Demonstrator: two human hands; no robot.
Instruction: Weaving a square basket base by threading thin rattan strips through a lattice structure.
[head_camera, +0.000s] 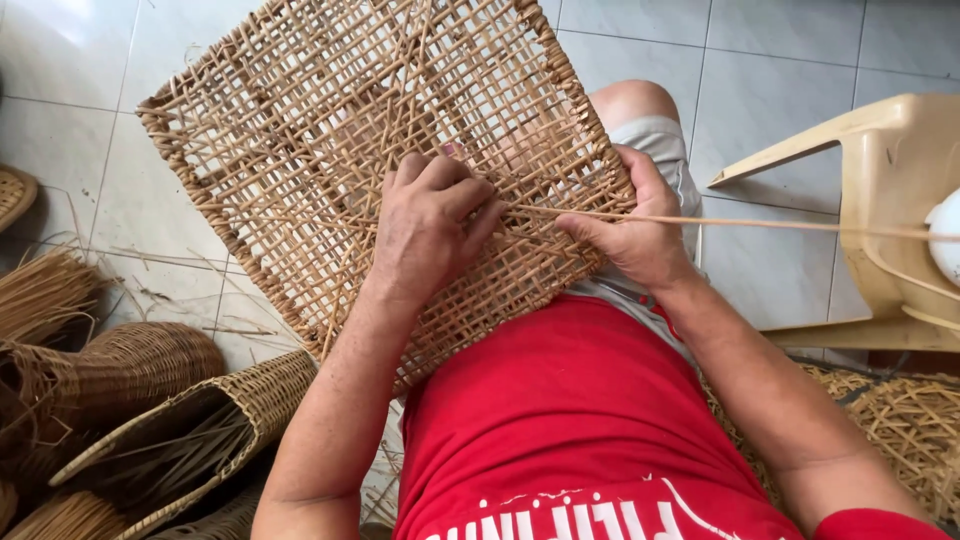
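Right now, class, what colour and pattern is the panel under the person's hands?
Light tan, in an open lattice weave: the woven panel shows best in the head view.

Bright, even daylight fills the scene, strongest at the upper left, where the tiled floor (60, 60) shows pale glare. Shadows are soft and faint. The centre is sharp; the lower left corner among the baskets (150, 440) is dimmer. Slight wide-angle stretch shows at the edges.

Tile floor (790, 60) w/ baskets (190, 430), loose strands (45, 290), plastic chair (890, 190).
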